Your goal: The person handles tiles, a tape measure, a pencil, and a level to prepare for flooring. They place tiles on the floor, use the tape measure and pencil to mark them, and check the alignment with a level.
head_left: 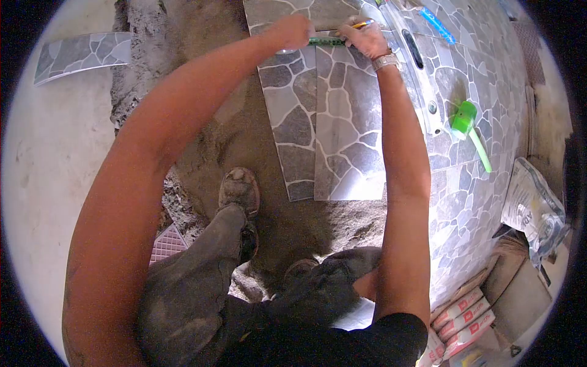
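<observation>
A green strip with dark marks, which looks like a measuring tape (327, 41), stretches between my hands across stone-patterned tiles. My left hand (292, 33) is closed at its left end; what lies inside the fist is mostly hidden. At the other end, my right hand (365, 41) pinches the tape, with a yellow pencil (364, 24) between its fingers. Under the tape lie a narrow tile (293, 116) and a wider tile (345, 134), side by side. A watch (385, 60) is on my right wrist.
A long metal level (422, 79) lies right of my right hand. Beyond it are a green mallet (466, 122) and a blue tool (437, 25) on laid tiles. Bare mortar (214, 134) surrounds my feet. A cut tile (82, 58) lies far left; bags (532, 205) stand right.
</observation>
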### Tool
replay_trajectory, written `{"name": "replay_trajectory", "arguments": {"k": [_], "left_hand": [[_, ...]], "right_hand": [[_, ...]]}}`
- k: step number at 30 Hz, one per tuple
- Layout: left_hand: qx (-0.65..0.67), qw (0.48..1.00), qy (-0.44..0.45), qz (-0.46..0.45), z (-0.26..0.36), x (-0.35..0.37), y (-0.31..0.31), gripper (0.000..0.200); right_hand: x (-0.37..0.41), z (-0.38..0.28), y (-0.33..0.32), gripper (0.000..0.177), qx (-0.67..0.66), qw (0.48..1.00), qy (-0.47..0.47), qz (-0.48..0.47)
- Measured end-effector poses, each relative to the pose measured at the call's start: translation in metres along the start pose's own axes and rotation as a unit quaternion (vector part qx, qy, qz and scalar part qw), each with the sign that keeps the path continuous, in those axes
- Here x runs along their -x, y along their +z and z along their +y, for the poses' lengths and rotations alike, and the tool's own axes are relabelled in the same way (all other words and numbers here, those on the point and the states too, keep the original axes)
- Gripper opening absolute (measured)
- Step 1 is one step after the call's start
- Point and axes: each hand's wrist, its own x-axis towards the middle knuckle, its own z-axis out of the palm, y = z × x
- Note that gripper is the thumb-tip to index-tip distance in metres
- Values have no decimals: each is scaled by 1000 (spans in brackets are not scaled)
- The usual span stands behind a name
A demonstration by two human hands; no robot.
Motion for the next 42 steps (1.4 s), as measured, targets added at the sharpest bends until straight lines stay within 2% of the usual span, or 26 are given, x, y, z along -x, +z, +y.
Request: {"name": "replay_trajectory", "arguments": {"k": [4, 7, 10, 13, 16, 19, 22, 25, 28, 31, 34, 37, 40, 42], "left_hand": [[20, 1000, 1, -12, -2, -1, 1, 29], [1, 1000, 6, 12, 3, 4, -4, 27], [27, 999, -29, -13, 9, 7, -11, 28], [8, 999, -40, -6, 21, 13, -23, 28], [23, 999, -32, 20, 13, 9, -12, 26], [48, 998, -18, 21, 11, 9, -12, 27], [17, 999, 4, 35, 7, 7, -9, 28], [5, 999, 15, 34, 0, 2, -1, 28], [-10, 1000, -4, 7, 2, 1, -4, 28], [29, 998, -53, -11, 13, 10, -15, 27], [-9, 998, -57, 7, 19, 15, -16, 26], [-8, 999, -6, 30, 22, 27, -14, 24], [-32, 995, 97, -4, 28, 45, 2, 21], [50, 993, 87, -59, 54, 65, -14, 20]], "right_hand": [[4, -6, -1, 23, 32, 999, -8, -8], [9, -7, 0, 23, -38, 999, -30, -8], [8, -9, -1, 23, 1, 1000, -21, -14], [5, 0, 2, 33, 16, 999, -33, 3], [5, -1, 3, 33, 24, 999, -40, 2], [15, -17, 0, 22, 48, 999, -5, -2], [11, -4, 4, 22, -45, 999, -25, 8], [9, -2, 1, 21, 9, 1000, 6, -4], [9, -3, 1, 28, 37, 999, 1, -8], [11, 1, 4, 28, -105, 992, -63, 43], [20, -19, -6, 28, -105, 988, -92, 64], [14, -16, -7, 29, -72, 996, -21, 39], [26, -30, 0, 30, 9, 998, -14, 60], [19, 2, 12, 33, 50, 994, -1, 94]]}}
